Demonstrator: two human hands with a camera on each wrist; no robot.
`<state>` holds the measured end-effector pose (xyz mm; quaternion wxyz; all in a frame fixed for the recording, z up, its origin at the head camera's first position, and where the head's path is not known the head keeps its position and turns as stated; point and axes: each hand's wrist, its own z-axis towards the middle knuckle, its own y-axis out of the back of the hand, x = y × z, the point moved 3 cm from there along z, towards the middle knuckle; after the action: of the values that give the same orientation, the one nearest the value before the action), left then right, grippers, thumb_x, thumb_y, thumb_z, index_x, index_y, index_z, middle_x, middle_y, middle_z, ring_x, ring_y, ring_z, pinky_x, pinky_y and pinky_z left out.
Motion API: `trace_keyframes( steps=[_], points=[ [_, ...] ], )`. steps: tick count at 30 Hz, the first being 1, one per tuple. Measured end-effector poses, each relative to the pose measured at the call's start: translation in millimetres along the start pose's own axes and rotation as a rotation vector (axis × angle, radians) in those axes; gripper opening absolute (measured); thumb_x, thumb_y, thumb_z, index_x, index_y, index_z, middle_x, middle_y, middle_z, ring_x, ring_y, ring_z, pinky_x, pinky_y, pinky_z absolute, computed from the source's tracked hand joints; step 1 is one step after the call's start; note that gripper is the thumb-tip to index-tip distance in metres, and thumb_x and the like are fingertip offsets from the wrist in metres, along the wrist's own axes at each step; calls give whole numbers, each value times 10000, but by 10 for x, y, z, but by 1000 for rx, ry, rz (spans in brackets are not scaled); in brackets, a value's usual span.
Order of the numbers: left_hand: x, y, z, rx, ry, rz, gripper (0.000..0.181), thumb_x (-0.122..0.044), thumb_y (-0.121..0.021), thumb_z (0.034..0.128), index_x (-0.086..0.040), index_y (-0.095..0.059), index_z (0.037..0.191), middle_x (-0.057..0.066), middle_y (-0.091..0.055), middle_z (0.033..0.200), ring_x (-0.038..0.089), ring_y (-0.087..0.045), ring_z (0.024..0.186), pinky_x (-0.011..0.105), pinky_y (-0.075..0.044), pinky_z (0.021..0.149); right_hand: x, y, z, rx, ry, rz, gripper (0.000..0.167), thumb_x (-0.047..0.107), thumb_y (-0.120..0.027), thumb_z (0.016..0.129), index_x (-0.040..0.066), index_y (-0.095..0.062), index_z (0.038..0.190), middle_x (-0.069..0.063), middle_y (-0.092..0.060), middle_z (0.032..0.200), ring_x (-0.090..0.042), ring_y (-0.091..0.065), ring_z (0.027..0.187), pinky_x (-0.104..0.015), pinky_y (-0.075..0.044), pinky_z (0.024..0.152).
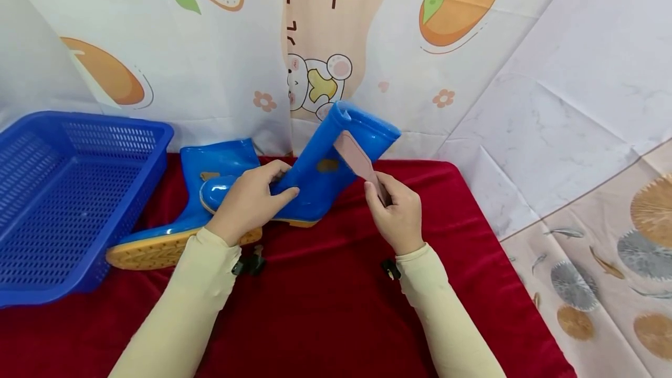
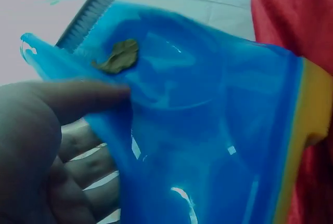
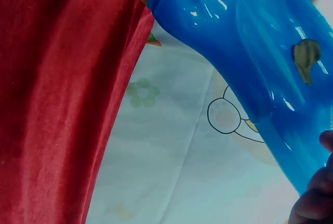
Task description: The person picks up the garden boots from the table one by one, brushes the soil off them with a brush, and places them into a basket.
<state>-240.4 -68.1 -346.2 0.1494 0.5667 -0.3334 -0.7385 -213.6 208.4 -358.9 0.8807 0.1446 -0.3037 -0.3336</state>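
My left hand [image 1: 254, 198] grips a blue rain boot [image 1: 315, 177] around its shaft, thumb on the near side and fingers behind. The boot leans to the right, its opening up and its yellow sole down. A brown mud patch [image 2: 120, 56] sticks to the shaft. In my right hand [image 1: 395, 210] is a pink scrub brush [image 1: 354, 155], held by its handle. White bristles [image 2: 88, 22] face the boot near its top rim in the left wrist view. A second blue boot [image 1: 195, 191] lies on its side to the left, with a brown patch on its shaft.
A blue plastic basket [image 1: 157, 139] stands at the left on the table's red cloth [image 1: 325, 308]. Behind the table hangs a white curtain [image 1: 220, 74] with fruit prints. The table's right edge slopes down beside a patterned cloth [image 1: 572, 273].
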Motion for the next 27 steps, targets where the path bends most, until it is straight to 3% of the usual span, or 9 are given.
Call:
trace_keyframes(
  steps=[6,8,14,17,19,23,25,27],
  points=[
    [-56,13,-18,8,-10,14,536,-466,-644,1010,-175,-554,1451,88,-674,1322,326,-638,1204,589,-549,973,37,3,6,-17,47,7,297,144,-716,937,34,-748,1211,-93,-731,794,-140,-548,571,-302,-492,532],
    [-66,13,-21,-14,-22,22,513,-448,-650,1012,-160,-582,1430,86,-677,1316,322,-637,1196,586,-543,983,51,5,9,-10,58,16,317,144,-714,943,39,-740,1241,-109,-757,860,-142,-568,588,-298,-511,552],
    [-74,-8,-40,-68,-20,22,536,-528,-697,956,-158,-654,1342,47,-710,1247,268,-662,1129,543,-558,969,54,9,5,19,76,37,318,151,-701,963,62,-744,1265,-82,-753,845,-120,-557,602,-263,-506,575],
    [-78,-17,-50,-102,-32,32,484,-517,-690,965,-160,-684,1291,38,-738,1168,243,-683,1034,501,-589,898,72,2,4,31,94,38,326,144,-709,957,64,-742,1271,-77,-757,846,-119,-564,613,-275,-523,589],
    [-94,-19,-57,-128,-57,45,355,-450,-676,996,-165,-709,1205,26,-743,1013,224,-669,892,448,-595,786,93,-2,5,36,106,36,332,142,-717,951,65,-741,1273,-76,-760,851,-118,-569,619,-279,-534,595],
    [-136,-22,-61,-159,-107,76,190,-369,-646,1031,-184,-689,1035,8,-598,731,201,-544,676,360,-488,606,119,-2,8,37,120,29,340,142,-729,944,76,-741,1278,-77,-774,896,-121,-602,651,-295,-564,630],
    [-143,-23,-57,-156,-110,76,184,-362,-642,1034,-183,-680,1013,21,-554,697,209,-523,660,361,-466,595,122,3,5,34,120,26,341,141,-727,946,80,-740,1281,-76,-776,901,-122,-604,651,-291,-560,627],
    [-138,-24,-54,-144,-96,69,214,-381,-656,1023,-175,-701,1057,14,-627,765,203,-576,723,376,-517,651,126,9,1,28,118,22,340,142,-723,947,81,-740,1281,-80,-780,916,-126,-617,660,-292,-561,632]
  ],
)
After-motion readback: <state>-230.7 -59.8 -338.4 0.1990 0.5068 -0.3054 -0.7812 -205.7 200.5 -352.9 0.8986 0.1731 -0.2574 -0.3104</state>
